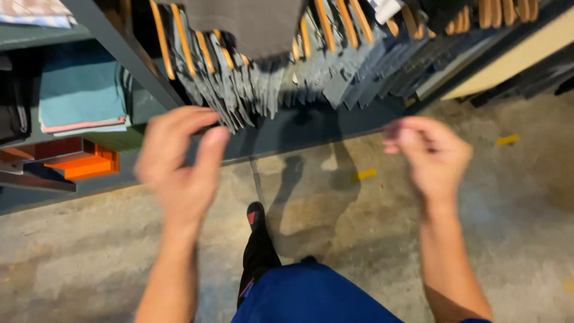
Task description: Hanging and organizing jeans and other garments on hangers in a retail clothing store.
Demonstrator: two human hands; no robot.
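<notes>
Your left hand [179,164] hovers loosely curled and your right hand [431,154] pinches its fingertips together; both are blurred and hold nothing you can make out. The grey folded trousers [251,84] hang on wooden hangers [179,42] just beyond your fingers, untouched. By the look of it, the handling has yet to begin.

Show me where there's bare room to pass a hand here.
Free: the concrete floor right of the right hand, and between both hands. Crowded: the rail of grey trousers on wooden hangers above the left hand.
</notes>
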